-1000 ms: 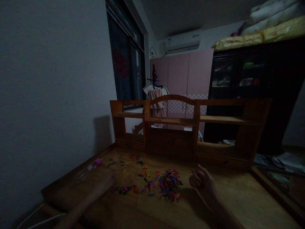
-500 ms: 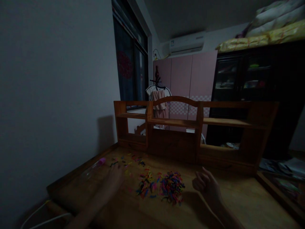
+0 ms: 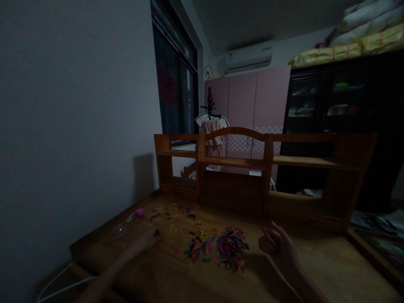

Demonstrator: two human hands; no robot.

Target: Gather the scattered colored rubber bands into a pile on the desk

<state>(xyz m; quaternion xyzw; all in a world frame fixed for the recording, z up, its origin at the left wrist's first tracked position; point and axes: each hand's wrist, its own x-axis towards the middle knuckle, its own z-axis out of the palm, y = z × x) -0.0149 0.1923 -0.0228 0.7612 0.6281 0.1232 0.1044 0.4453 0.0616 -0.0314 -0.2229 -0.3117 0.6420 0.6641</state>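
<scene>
A heap of small coloured rubber bands [image 3: 232, 249] lies on the wooden desk [image 3: 325, 261], with more bands [image 3: 173, 214] scattered to the left and back. My left hand [image 3: 147, 238] rests low on the desk left of the heap, its fingertips on a few loose bands; the room is dim and its fingers are hard to read. My right hand [image 3: 279, 244] hovers just right of the heap with its fingers loosely curled, nothing visible in them. A clear bottle with a pink cap [image 3: 129, 219] lies near the desk's left edge.
A wooden shelf unit [image 3: 265, 166] stands along the back of the desk. The grey wall [image 3: 72, 126] runs close along the left. Pink wardrobes [image 3: 249, 105], a dark cabinet [image 3: 334, 105] and hanging clothes [image 3: 213, 126] are behind. White cables [image 3: 59, 282] hang at the lower left.
My left hand slid forward and right along the desk, sweeping loose bands towards the heap. My right hand stayed beside the heap. The view shifted slightly left.
</scene>
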